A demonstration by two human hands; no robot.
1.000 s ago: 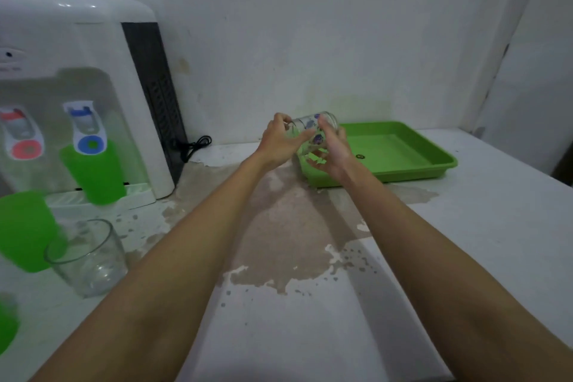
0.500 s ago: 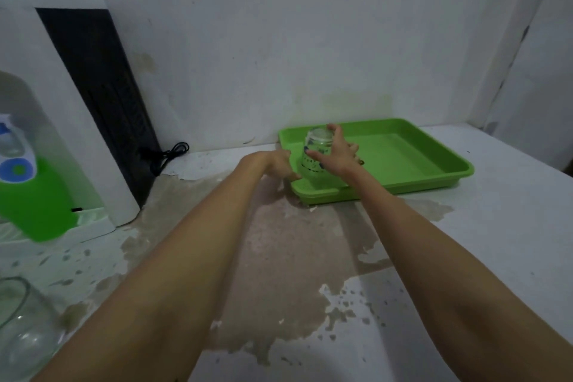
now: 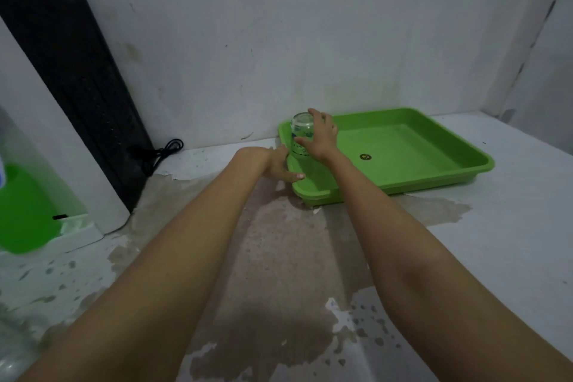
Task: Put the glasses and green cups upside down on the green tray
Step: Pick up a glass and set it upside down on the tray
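A printed clear glass (image 3: 300, 133) stands upside down in the far left corner of the green tray (image 3: 412, 177), base up. My right hand (image 3: 322, 139) wraps around its right side. My left hand (image 3: 279, 163) rests on the tray's left rim, fingers spread, holding nothing. A green cup (image 3: 24, 211) sits under the dispenser at the left edge. Another clear glass (image 3: 12, 347) shows blurred at the bottom left corner.
A white and black water dispenser (image 3: 62, 108) fills the left side, with a black cable (image 3: 158, 153) by the wall. The white counter (image 3: 496, 257) has worn brown patches in the middle. Walls close off the back and right.
The glass went from tilted in both hands above the tray's edge to upside down in the tray. My left hand let go and dropped to the rim. The view turned right.
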